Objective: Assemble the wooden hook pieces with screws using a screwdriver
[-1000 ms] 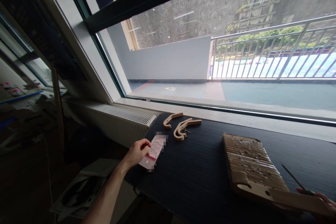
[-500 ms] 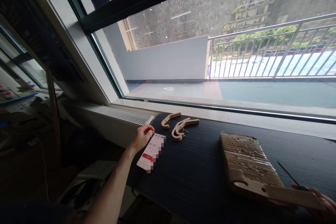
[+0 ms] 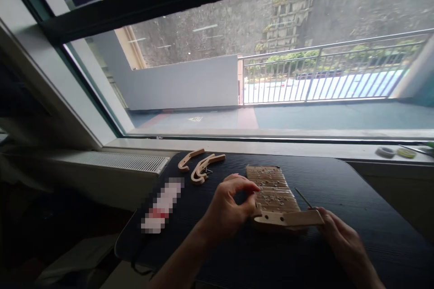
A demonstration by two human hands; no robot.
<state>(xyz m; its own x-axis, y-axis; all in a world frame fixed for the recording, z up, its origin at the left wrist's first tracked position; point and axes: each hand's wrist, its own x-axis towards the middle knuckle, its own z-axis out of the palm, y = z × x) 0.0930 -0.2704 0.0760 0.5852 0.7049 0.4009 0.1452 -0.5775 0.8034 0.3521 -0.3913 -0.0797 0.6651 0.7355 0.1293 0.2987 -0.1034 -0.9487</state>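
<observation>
My right hand (image 3: 339, 230) is closed round the straight end of a light wooden hook (image 3: 301, 218) and also holds a thin screwdriver (image 3: 304, 198), its shaft pointing up and left. Two dark holes show in the hook's side. The hook lies across the near edge of a corrugated cardboard block (image 3: 271, 189) dotted with many small holes or bits of metal. My left hand (image 3: 230, 201) is pinched above the hook's curved end, thumb and forefinger bent into a ring. Whatever is between those fingertips, if anything, is too small to make out.
Several more wooden hooks (image 3: 202, 174) lie at the far left of the black table (image 3: 339, 189), with small screws beside them. A phone (image 3: 162, 207), partly blurred out, is at the left. Rolls of tape (image 3: 385, 151) sit on the windowsill, and a radiator (image 3: 129, 162) runs along the wall.
My left hand has moved right, from beside the phone to the hook's curved end. The view has swung right, bringing the right hand further into sight.
</observation>
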